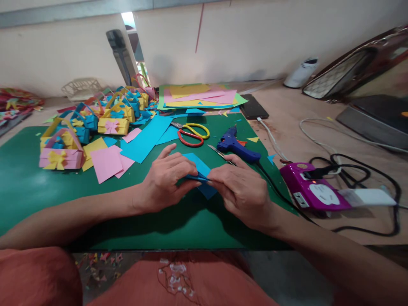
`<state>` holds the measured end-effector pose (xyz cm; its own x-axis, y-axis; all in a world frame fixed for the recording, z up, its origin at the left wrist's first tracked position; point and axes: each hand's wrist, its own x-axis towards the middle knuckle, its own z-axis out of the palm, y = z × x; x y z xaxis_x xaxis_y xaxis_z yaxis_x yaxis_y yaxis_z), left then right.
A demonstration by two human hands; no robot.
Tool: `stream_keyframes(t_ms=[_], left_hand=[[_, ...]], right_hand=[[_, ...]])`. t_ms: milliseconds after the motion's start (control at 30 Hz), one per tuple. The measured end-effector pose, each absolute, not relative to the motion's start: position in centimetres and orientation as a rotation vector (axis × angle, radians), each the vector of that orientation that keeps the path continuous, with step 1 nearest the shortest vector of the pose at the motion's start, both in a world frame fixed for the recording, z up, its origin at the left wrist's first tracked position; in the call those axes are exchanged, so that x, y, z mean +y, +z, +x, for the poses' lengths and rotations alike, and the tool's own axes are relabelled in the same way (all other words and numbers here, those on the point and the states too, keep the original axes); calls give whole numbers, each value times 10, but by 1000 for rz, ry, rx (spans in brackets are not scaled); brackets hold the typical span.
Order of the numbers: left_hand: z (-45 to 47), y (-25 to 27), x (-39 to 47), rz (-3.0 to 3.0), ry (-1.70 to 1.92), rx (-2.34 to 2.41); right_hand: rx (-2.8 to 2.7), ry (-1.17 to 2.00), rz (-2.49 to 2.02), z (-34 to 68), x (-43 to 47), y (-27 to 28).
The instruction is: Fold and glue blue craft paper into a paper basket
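Note:
Between my two hands is a small folded piece of blue paper (pixel 198 177), held just above the green mat (pixel 140 227). My left hand (pixel 167 180) pinches its left end between thumb and fingers. My right hand (pixel 240 191) grips the other end, fingertips pressed together. Beneath lies a flat blue sheet (pixel 208 191), partly covered by the hands. Just beyond are scissors (pixel 193 135) with one red and one yellow handle, a craft knife (pixel 219 154) and a blue glue gun (pixel 237 145).
Several small paper baskets (pixel 60 158) with bows stand at the left. Pink paper squares (pixel 106 163) and blue strips (pixel 148 138) lie nearer. Coloured sheets (pixel 200 95) are stacked at the back. At the right are a phone (pixel 254 106), a purple power strip (pixel 314 187) and looping cables.

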<state>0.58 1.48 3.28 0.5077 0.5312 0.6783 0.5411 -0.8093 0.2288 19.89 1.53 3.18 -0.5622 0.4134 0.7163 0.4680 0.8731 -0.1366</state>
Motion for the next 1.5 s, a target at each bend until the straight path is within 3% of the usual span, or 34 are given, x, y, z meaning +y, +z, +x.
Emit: stream_keyframes(t_ms=[1500], left_hand=[[4,31,11,-2681,-1204,-652]], right_hand=[[-2310,-337,-491,201,14,32]])
